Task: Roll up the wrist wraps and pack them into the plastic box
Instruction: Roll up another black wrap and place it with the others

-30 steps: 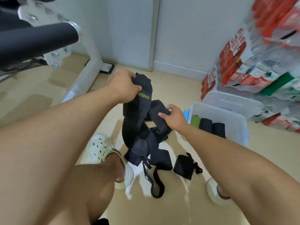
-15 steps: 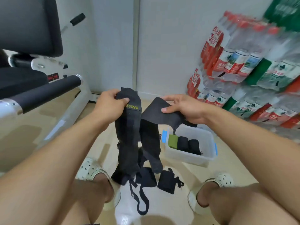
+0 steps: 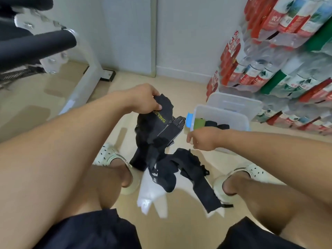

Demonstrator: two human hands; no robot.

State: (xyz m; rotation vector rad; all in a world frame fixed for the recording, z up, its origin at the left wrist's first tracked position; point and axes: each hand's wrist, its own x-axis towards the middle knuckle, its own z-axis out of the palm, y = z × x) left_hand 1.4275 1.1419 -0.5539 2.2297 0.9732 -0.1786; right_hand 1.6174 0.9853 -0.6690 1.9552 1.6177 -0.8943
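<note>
Seated, knees apart, both feet in pale clogs (image 3: 111, 155) on tan floor (image 3: 179, 90).

Left hand (image 3: 145, 100) at 12 o'clock of centre, fingers and thumb curled round top end of black wrist wrap (image 3: 158, 128). Wrap bunched and hanging, yellow-green lettering just under thumb, striped band toward 2 o'clock, lower end reaching floor pile.

Right hand (image 3: 203, 138) at 3 o'clock of held wrap, apart from it, back of hand up, fingers bent downward. Holding nothing visible; fingertips hidden, so grip cannot be told for sure.

Loose black wraps (image 3: 190, 169) heaped on floor between feet, at 6 o'clock of hands; one strip trailing toward 5 o'clock, beside right foot. White plastic bag (image 3: 150, 193) partly under pile.

Clear plastic box (image 3: 239, 121) on floor at 2 o'clock, just beyond right hand, blue latch (image 3: 189, 119) on near-left end. Inside: one green roll (image 3: 199, 122) and dark rolls (image 3: 217, 125) side by side. Clear lid (image 3: 233, 103) lying behind box.

Shrink-wrapped bottled water packs (image 3: 280, 60) stacked at 1 to 3 o'clock against wall. Exercise machine with black padded bar (image 3: 36, 45) at 10 o'clock.
</note>
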